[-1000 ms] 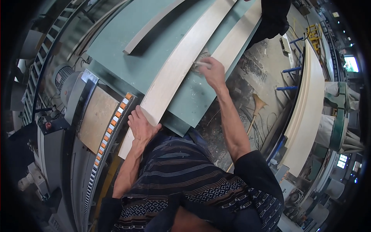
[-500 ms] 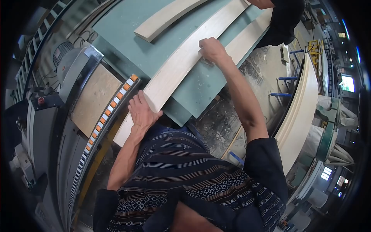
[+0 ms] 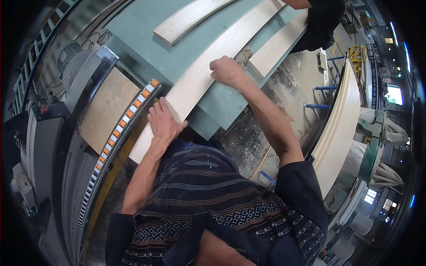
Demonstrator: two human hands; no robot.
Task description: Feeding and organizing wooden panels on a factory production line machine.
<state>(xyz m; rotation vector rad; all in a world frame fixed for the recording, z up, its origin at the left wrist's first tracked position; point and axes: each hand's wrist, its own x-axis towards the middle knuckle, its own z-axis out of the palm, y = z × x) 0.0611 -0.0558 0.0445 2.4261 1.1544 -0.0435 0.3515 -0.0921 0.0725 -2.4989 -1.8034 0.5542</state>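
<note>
A long, slightly curved pale wooden board [image 3: 195,86] runs from the bench's far side to near my body. Across its near end lies my left hand [image 3: 164,119], fingers over the face and thumb at the right edge, holding it. My right hand [image 3: 228,71] is closed above the middle of the board, by its right edge; its fingers are curled under and hide whatever they may hold. Just beyond that hand is a crumpled brownish thing [image 3: 243,56], too unclear to name.
The green bench [image 3: 222,104] carries another curved wooden piece [image 3: 186,24] at left and a shorter board [image 3: 277,46] at right. A person in dark clothing [image 3: 321,26] stands at the far right. Left is a machine with an orange-and-white roller strip [image 3: 126,117]; stacked panels [image 3: 339,124] stand right.
My right hand has moved left and slightly nearer along the board. The crumpled brownish thing and the shorter board's near end now show more fully. My left hand stays on the near end.
</note>
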